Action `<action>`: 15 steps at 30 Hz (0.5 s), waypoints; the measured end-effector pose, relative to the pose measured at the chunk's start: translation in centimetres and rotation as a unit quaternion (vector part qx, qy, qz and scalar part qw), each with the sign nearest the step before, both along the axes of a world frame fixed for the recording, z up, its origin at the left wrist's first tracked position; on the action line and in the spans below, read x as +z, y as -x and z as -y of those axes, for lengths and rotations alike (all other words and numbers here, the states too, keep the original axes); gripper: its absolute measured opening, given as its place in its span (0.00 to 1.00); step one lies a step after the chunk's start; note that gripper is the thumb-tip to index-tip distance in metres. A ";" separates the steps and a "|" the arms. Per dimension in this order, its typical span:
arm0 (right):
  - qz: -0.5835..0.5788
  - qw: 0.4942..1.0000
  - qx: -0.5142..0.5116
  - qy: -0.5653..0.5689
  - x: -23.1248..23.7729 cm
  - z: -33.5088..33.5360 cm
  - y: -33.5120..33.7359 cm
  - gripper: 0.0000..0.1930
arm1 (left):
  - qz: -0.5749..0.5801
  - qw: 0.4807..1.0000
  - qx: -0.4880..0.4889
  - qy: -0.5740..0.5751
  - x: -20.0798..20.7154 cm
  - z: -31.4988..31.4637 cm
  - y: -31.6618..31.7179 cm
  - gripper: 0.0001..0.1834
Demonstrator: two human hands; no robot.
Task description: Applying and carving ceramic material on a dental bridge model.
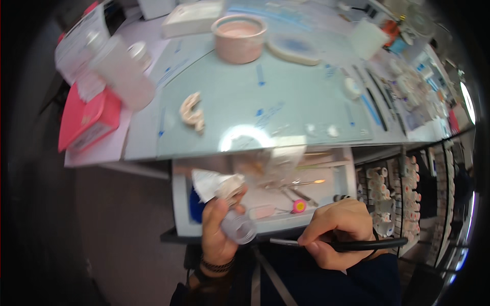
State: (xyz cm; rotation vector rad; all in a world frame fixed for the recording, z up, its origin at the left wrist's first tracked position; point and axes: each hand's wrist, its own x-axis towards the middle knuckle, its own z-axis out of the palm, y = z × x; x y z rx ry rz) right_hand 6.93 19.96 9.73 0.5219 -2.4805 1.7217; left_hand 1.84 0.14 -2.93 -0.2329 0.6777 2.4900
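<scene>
Clear jar, apparently uncapped already, and tissue are grasped by left hand near the drawer front edge; tool, not touching jar, is pinched by right hand.

Free central desktop, pink pot behind.

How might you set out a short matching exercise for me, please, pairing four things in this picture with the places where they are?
Things:
1. black-handled tool
2. small clear jar
3. cream horseshoe-shaped piece
4. round pink disc with a yellow centre

Places:
A. lying on the greenish worktop
B. inside the open drawer
C. in the person's right hand
D. in the person's left hand

Right pairs: 1-C, 2-D, 3-A, 4-B.
</scene>
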 end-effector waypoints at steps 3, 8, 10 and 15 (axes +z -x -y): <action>-0.028 0.999 -0.028 -0.032 -1.1 2.4 0.5 0.08 | 0.015 1.000 -0.007 -0.020 0.9 -0.2 0.0 0.23; -0.054 0.990 -0.044 -0.125 -2.2 4.3 1.1 0.13 | -0.015 1.000 -0.002 -0.018 1.3 0.2 -0.2 0.21; -0.057 0.989 -0.044 -0.131 -2.4 4.6 1.4 0.13 | -0.022 1.000 0.001 0.004 1.2 0.1 -0.3 0.23; -0.046 0.990 -0.034 -0.131 -3.0 4.5 1.4 0.13 | -0.024 1.000 0.002 -0.010 1.6 -0.1 -0.2 0.19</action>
